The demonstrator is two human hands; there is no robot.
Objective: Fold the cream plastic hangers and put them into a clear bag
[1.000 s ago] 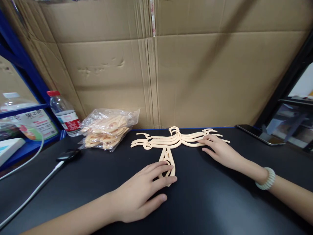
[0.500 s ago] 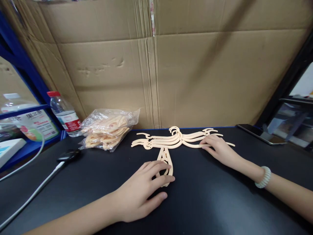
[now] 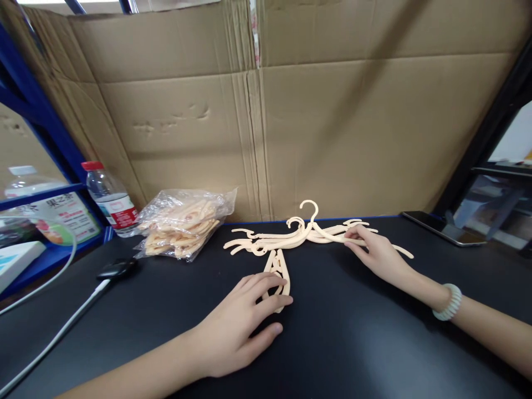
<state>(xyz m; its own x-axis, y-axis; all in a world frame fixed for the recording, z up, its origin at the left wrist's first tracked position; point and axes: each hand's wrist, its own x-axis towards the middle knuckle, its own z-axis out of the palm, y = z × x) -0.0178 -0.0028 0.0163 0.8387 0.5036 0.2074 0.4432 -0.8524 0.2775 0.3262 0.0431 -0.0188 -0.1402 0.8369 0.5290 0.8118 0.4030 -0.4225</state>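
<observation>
My right hand (image 3: 373,252) pinches one arm of a cream plastic clothes hanger (image 3: 326,234). This hanger is tilted up, its hook standing above the others. Under and behind it, several unfolded hangers (image 3: 276,243) of the same kind lie stacked at the back of the table. In front of the stack is a folded hanger (image 3: 285,270), slim and pointed toward the back. My left hand (image 3: 249,316) rests over its near end with the fingers spread, covering part of it. The thumb lies apart from the fingers on the dark tabletop.
A clear plastic bag (image 3: 183,221) of folded hangers sits at back left, beside a red-capped bottle (image 3: 114,199). A white cable (image 3: 62,327) with a black plug (image 3: 117,269) crosses the left side. Cardboard (image 3: 353,127) walls the back; a phone-like device (image 3: 440,228) lies back right.
My right hand has lifted the top hanger's arm, so its hook now rises above the stack. My left hand and the folded hanger are nearly unmoved. The view has tipped slightly.
</observation>
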